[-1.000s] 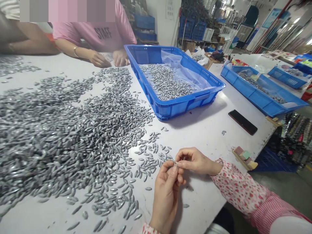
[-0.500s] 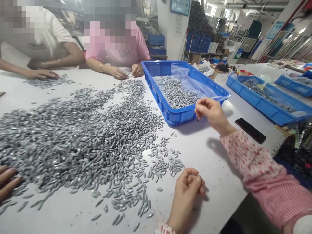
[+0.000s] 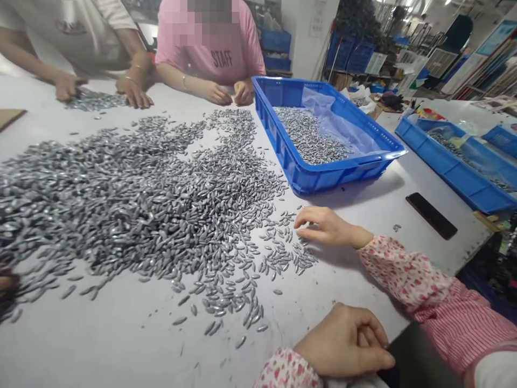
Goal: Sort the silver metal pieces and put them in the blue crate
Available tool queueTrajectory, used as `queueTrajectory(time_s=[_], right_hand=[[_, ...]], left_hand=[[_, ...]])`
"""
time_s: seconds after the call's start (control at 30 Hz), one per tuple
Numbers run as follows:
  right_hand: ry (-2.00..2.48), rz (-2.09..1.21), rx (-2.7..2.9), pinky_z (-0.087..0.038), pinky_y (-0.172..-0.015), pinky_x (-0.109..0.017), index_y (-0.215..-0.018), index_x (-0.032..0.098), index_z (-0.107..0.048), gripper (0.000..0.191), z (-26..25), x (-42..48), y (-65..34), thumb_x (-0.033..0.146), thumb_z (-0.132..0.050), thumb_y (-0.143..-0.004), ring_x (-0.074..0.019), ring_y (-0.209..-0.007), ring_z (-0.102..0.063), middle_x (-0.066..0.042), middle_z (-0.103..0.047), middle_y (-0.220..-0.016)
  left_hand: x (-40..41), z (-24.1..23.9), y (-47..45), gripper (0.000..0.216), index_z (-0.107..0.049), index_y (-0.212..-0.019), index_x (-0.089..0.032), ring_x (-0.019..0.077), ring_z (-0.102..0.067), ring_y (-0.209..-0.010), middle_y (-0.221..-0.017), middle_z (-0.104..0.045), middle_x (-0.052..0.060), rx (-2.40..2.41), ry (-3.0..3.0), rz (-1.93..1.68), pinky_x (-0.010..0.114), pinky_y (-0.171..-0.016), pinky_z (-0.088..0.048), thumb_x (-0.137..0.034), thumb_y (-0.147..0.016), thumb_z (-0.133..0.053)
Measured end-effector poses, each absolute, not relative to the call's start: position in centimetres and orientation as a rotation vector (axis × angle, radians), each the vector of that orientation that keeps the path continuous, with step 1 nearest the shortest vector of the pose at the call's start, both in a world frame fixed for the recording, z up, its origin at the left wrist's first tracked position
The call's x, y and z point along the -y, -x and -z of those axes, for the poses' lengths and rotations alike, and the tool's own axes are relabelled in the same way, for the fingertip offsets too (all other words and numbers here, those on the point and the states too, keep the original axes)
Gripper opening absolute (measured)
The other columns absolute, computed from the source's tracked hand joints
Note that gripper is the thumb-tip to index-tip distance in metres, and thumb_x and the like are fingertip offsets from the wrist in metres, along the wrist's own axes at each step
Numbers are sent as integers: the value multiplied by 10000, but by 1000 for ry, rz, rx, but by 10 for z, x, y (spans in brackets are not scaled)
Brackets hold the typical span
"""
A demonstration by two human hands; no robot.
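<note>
A wide pile of small, glossy grey spindle-shaped pieces (image 3: 161,199) covers much of the white table (image 3: 121,334). At its right fringe, my right hand (image 3: 329,225) reaches in from the right with thumb and fingers apart, fingertips just over the loose pieces. No piece shows between them. My left hand (image 3: 343,342) is at the near table edge, its fingers curled and the thumb against them. Whatever it may hold is hidden. Beyond my right hand stands a blue plastic tray (image 3: 343,171), lined with clear film and partly filled with similar pieces.
Two people sit across the table, their hands (image 3: 220,92) at smaller heaps of pieces. Part of another person's hand (image 3: 7,283) shows at the left edge. A black phone (image 3: 431,215) and another blue tray (image 3: 452,164) are on the right. A small grey bit (image 3: 397,228) lies near the phone.
My right hand has moved from the tray's near corner down to the loose pieces, its fingers parting from a pinch. My left hand has drawn back toward the table edge. The camera view has shifted.
</note>
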State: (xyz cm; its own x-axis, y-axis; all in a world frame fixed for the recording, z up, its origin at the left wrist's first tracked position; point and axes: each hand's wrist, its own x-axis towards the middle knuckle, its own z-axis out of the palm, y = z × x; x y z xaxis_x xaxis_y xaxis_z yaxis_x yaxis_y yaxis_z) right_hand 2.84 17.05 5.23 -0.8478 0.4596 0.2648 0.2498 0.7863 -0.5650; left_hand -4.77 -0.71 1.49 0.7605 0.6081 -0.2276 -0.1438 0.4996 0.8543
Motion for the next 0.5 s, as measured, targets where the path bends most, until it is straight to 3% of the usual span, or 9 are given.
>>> queueTrajectory(time_s=[0.1,0.2,0.33,0.5], right_hand=[[499,-771,2639,-489,-843,-353,-969,148,-644,162,-39,-161,-17,293,-575,-940,-189,-917,-597,-86,-662,-969],[343,-715,2738,-462,-954,-405,-1095,150,-623,287,-35,-149,5,378,-604,-922,-228,-1071,-560,-131,-618,-1177],[269,-556,2873,-333,-1097,-522,-1319,193,-520,547,-26,-140,45,507,-627,-884,-313,-1325,-372,-136,-445,-1463],[510,-486,2910,-268,-1112,-581,-1433,220,-418,713,-13,-138,97,557,-649,-849,-377,-1390,-254,-151,-281,-1566]], left_hand=[[10,-8,48,458,-687,-884,-138,122,-598,-592,-706,-651,20,-493,-974,-427,221,-586,-469,-485,-628,-840],[11,-1,48,552,-686,-885,-162,124,-609,-612,-714,-652,1,-459,-999,-375,209,-585,-469,-567,-555,-866],[11,3,47,588,-679,-880,-182,124,-620,-637,-712,-643,-25,-415,-1042,-323,202,-614,-484,-603,-517,-874],[10,9,43,541,-665,-913,-184,123,-634,-685,-745,-637,-38,-334,-1106,-332,204,-679,-497,-581,-597,-853]])
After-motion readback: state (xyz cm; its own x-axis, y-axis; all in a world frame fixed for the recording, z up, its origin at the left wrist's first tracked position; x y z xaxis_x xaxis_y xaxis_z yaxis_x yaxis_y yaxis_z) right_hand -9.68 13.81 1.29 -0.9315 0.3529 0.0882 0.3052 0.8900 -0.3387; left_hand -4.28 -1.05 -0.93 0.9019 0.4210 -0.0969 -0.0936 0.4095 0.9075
